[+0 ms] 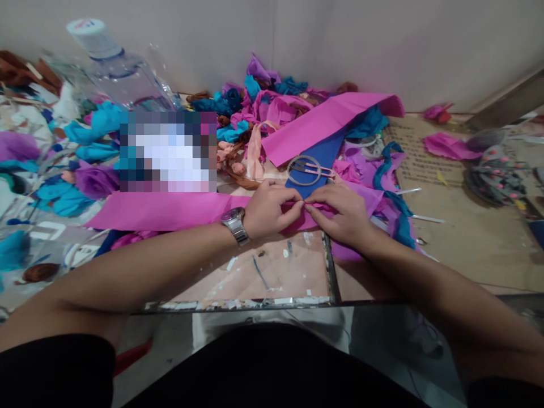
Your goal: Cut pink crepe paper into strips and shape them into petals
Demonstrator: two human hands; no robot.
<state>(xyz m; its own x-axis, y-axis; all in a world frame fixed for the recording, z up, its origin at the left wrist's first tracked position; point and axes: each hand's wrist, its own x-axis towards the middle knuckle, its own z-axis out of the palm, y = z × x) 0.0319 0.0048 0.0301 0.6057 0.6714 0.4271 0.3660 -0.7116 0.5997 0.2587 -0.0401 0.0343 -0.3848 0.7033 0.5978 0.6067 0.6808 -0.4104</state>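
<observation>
My left hand, with a metal watch on its wrist, is closed in a pinch on a long pink strip that looks like thin cloth or crepe paper. My right hand pinches the same strip, its fingertips almost touching the left ones. The bit between the fingertips is too small to make out. Just beyond the fingers lies a blue piece of similar material. On it rest a grey ring and a slim metal tool, perhaps thread snips. A wider pink strip lies behind them.
Crumpled pink, purple, teal and brown scraps cover the back. A clear bottle with a white cap stands behind a blurred-out patch. Flat cardboard lies at right, near a dark dish of small pieces. The worn table edge is in front.
</observation>
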